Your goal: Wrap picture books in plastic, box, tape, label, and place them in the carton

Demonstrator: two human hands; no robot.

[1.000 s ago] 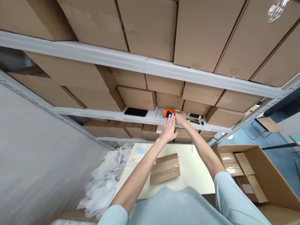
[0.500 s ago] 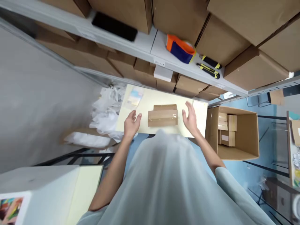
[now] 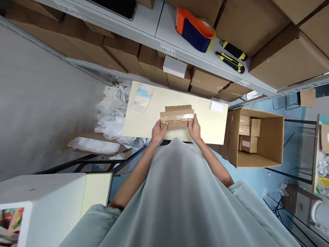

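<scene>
Clear tape runs along the top of a small brown carton (image 3: pixel 177 118) at the middle of the cream table (image 3: pixel 203 130). My left hand (image 3: pixel 159 131) grips its left end, thumb on the near face. Its right end is held by my right hand (image 3: pixel 194 128), with the thumb in front and fingers at the side. Just behind this carton shows the edge of a second brown carton (image 3: pixel 178 107). A clear packet with a coloured print (image 3: pixel 142 98) lies at the table's left, and a small white item (image 3: pixel 217 106) near its right end.
To the right stands an open cardboard box (image 3: pixel 268 144) with several small cartons inside. A shelf (image 3: pixel 151 29) above bears an orange and blue tape dispenser (image 3: pixel 195 31), cutters (image 3: pixel 231 60) and boxes. White packing material (image 3: pixel 113 109) is piled left.
Both hands have moved inward from either side and taken hold of the front carton by its ends. The view has shifted slightly.
</scene>
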